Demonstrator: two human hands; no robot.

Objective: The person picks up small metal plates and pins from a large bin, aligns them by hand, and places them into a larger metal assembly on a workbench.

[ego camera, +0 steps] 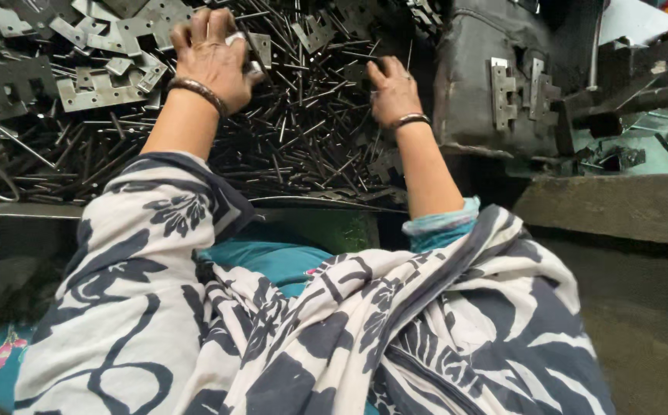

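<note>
Steel pins (303, 138) (thin, dark) heaped under both hands.

This is a metalworking workshop: a heap of thin dark steel pins (303, 131) covers the bench, flat grey stamped hinge plates (96, 88) pile toward its far left corner, and a grimy dark metal machine housing (480, 69) stands at its right edge.

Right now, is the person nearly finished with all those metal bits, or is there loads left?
Loads left, it seems. A few hinge plates already sit apart on the dark block at the right. The left hand presses on flat hinge plates in the pile; the right hand digs among thin pins. Whether either holds a piece is hidden. Most pins and plates remain heaped together.
</note>
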